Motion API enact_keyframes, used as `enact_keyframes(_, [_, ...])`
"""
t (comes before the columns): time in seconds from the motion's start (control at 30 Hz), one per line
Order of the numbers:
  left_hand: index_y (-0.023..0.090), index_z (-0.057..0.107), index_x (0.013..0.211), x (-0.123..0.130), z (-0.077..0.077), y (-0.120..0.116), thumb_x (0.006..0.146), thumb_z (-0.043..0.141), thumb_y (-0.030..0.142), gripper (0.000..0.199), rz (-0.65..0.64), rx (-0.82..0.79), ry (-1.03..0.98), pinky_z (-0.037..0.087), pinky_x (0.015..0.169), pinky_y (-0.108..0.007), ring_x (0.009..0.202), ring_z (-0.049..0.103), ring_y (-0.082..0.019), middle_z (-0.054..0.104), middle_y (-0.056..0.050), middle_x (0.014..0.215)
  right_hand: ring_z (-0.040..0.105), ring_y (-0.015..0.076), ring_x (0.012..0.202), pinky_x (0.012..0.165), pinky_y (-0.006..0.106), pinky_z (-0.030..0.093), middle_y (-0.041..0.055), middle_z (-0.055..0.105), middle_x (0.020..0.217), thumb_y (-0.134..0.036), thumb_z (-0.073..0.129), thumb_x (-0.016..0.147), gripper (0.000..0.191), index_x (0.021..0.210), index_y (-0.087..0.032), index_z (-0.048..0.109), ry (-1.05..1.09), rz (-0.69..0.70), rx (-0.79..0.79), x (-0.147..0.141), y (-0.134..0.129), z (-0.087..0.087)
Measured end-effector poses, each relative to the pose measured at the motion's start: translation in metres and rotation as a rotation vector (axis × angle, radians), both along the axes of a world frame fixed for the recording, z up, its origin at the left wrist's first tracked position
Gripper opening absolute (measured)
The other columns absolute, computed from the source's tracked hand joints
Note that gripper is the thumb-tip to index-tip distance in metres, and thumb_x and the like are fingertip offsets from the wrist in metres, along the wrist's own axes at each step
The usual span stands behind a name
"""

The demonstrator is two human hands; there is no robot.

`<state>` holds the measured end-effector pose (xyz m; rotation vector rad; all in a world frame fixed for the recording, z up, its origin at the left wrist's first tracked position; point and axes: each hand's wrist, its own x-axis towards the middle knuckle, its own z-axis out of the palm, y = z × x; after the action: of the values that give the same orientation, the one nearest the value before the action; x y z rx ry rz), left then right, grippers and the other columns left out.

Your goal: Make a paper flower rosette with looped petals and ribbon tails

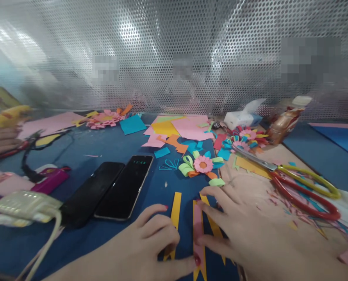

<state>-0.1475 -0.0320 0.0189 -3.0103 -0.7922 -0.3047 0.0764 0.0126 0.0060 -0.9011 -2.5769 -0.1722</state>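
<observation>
In the head view, my left hand (pixel 150 242) rests low on the table, its thumb tip pressing the lower end of a pink paper strip (pixel 198 226) that lies on a yellow one. Its other fingers are loosely bent over a yellow paper strip (pixel 176 205) with a notched end. My right hand (pixel 247 226) lies flat with fingers spread, fingertips touching the pink strip and the top of another yellow strip (pixel 216 230) to its right. Just beyond, a paper flower (pixel 203 164) has a pink head with green, blue and orange loops.
Two phones (pixel 129 187) lie to the left, near a white adapter (pixel 27 205) with cables. Large scissors (pixel 291 179), a bottle (pixel 289 121), a tissue box (pixel 242 119) and paper scraps are on the right. Coloured paper (pixel 191 127) lies ahead. Another person's hand (pixel 0 142) is far left.
</observation>
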Motion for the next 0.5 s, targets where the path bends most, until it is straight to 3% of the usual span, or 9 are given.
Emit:
enact_keyframes(0.1, [0.030,0.048,0.117,0.000,-0.002,-0.001,0.081,0.053,0.023,0.037,0.004,0.007,-0.004,0.030,0.098,-0.039,0.085,0.046,-0.015,0.053,0.000,0.086,0.049,0.0213,0.081,0.067,0.035,0.046,0.0041,0.058,0.096,-0.035,0.070,0.064,0.028,0.089,-0.023,0.066,0.025,-0.004,-0.042,0.000,-0.003,0.001])
enact_keyframes(0.27, [0.031,0.052,0.110,0.003,-0.008,-0.001,0.082,0.051,0.024,0.029,-0.011,0.082,-0.107,0.029,0.096,-0.037,0.077,0.046,-0.014,0.052,0.002,0.078,0.049,0.0196,0.092,0.079,0.035,0.043,0.0026,0.057,0.100,-0.019,0.065,0.070,0.020,0.089,-0.025,0.065,0.149,-0.012,-0.262,-0.002,-0.008,0.004])
enact_keyframes(0.5, [0.029,0.052,0.109,0.005,-0.002,-0.002,0.078,0.055,0.025,0.032,-0.005,0.085,-0.054,0.030,0.096,-0.036,0.084,0.049,-0.016,0.056,0.001,0.085,0.056,0.0122,0.078,0.074,0.026,0.046,-0.0018,0.062,0.081,-0.004,0.055,0.069,0.032,0.094,-0.022,0.061,0.402,-0.129,-0.683,-0.015,-0.018,0.004])
